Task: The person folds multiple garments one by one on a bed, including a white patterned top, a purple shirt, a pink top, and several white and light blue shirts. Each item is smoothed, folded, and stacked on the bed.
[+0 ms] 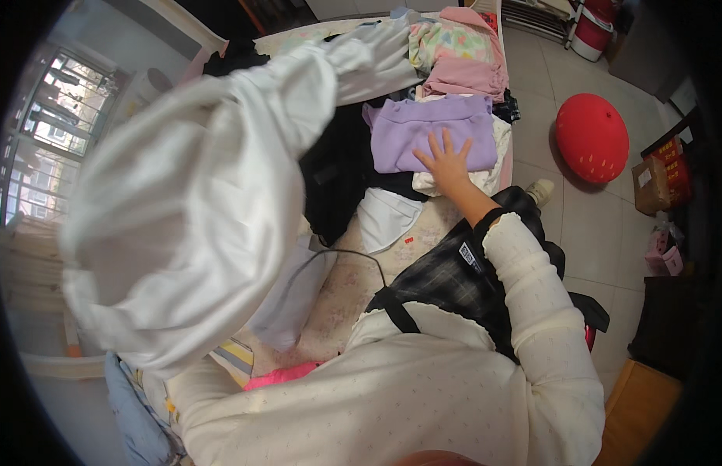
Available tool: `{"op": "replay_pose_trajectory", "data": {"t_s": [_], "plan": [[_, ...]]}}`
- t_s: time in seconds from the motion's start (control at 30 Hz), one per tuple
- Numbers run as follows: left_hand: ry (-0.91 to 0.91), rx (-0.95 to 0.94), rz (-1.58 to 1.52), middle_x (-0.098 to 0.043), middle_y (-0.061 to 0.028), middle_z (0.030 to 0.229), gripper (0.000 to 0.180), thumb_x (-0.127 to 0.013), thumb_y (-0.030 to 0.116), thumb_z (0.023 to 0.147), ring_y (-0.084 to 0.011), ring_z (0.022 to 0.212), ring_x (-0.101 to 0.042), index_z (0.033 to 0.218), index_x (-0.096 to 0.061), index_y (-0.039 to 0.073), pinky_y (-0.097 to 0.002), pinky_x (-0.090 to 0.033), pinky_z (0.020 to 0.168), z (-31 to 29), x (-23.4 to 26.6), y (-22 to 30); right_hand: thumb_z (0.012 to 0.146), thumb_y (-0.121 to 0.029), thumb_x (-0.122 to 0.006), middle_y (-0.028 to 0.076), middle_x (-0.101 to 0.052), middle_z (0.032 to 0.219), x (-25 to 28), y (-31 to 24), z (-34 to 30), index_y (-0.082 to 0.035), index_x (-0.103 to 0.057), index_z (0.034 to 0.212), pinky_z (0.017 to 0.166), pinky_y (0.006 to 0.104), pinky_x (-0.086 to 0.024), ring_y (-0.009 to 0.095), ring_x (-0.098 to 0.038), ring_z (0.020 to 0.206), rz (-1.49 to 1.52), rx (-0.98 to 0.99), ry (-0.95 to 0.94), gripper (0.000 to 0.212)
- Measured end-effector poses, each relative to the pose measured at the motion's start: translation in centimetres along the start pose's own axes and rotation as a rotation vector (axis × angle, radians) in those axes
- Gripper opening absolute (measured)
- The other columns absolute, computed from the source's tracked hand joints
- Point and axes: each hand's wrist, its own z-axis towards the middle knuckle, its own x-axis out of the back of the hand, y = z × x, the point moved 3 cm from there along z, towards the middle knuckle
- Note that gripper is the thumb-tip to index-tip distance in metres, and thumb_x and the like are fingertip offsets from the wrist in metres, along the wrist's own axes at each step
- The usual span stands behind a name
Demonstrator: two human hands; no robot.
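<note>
My right hand (448, 161) lies flat with fingers spread on a folded purple garment (411, 138), touching its near right part. To the left, a large white garment (190, 210) is raised close in front of me, blurred, with a wide rounded opening toward the left. My left forearm (202, 392) reaches up behind or into this white garment, which hides the left hand and its fingers. The white cloth stretches away toward the far clothes. Just left of the purple garment lies black clothing (330, 179), with a smaller white cloth (388, 217) at its near edge.
Folded pink clothing (466, 78) and a floral-patterned piece (454, 39) lie at the far end of the bed. A grey-white cloth bundle (291, 299) sits near my lap. To the right, a red round object (592, 138) and a cardboard box (650, 186) stand on the tiled floor.
</note>
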Motion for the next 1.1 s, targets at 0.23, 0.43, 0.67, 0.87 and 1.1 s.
{"op": "replay_pose_trajectory", "data": {"t_s": [0.23, 0.43, 0.67, 0.87, 1.1], "plan": [[-0.071, -0.275, 0.289, -0.064, -0.0078, 0.09, 0.024, -0.053, 0.021, 0.086, -0.0177, 0.078, -0.061, 0.094, -0.063, 0.002, -0.032, -0.049, 0.069, 0.4, -6.8, 18.3, 0.056, -0.05, -0.082, 0.019, -0.011, 0.151, 9.1, 0.9, -1.7, -0.032, -0.01, 0.147, 0.102, 0.0679, -0.015, 0.04, -0.009, 0.139, 0.715, 0.062, 0.079, 0.118], [-0.305, -0.422, 0.312, -0.063, -0.0101, 0.094, 0.028, -0.05, 0.026, 0.089, -0.0194, 0.082, -0.062, 0.1, -0.061, 0.001, -0.0336, -0.05, 0.071, 2.8, -19.7, 29.9, 0.06, -0.028, -0.088, 0.023, -0.003, 0.149, 32.8, 1.8, -4.9, -0.019, 0.018, 0.144, 0.098, 0.0543, -0.037, 0.04, -0.032, 0.131, 1.993, 0.539, 0.675, 0.135], [-0.613, -0.581, 0.257, -0.063, -0.0128, 0.1, 0.034, -0.048, 0.031, 0.093, -0.0214, 0.086, -0.063, 0.107, -0.058, 0.001, -0.0355, -0.051, 0.073, 1.8, -32.2, 38.1, 0.091, -0.024, -0.052, 0.011, -0.054, 0.104, 49.3, 14.7, -11.0, -0.008, -0.047, 0.112, 0.086, 0.0417, -0.047, 0.025, -0.057, 0.096, 2.263, 0.274, 0.764, 0.027], [-0.335, -1.455, 0.344, -0.063, -0.0099, 0.097, 0.031, -0.059, 0.028, 0.09, -0.0194, 0.083, -0.062, 0.106, -0.058, 0.001, -0.0326, -0.052, 0.072, -0.4, -35.6, 42.1, 0.093, -0.037, -0.048, 0.01, -0.059, 0.103, 57.3, 24.3, -21.2, -0.005, -0.053, 0.111, 0.089, 0.0427, -0.048, 0.023, -0.059, 0.097, 1.853, 0.366, 0.975, 0.038], [-0.4, -1.398, 0.153, -0.055, -0.018, 0.11, 0.095, -0.08, 0.054, 0.062, -0.0256, 0.098, -0.06, 0.126, -0.035, 0.002, -0.0353, -0.05, 0.08, 2.8, -43.5, 40.8, 0.097, -0.034, -0.041, 0.025, -0.048, 0.123, 59.0, 27.6, -27.6, 0.0, -0.035, 0.132, 0.094, 0.0473, -0.048, 0.035, -0.059, 0.104, 1.265, -0.293, 1.076, 0.049]]}}
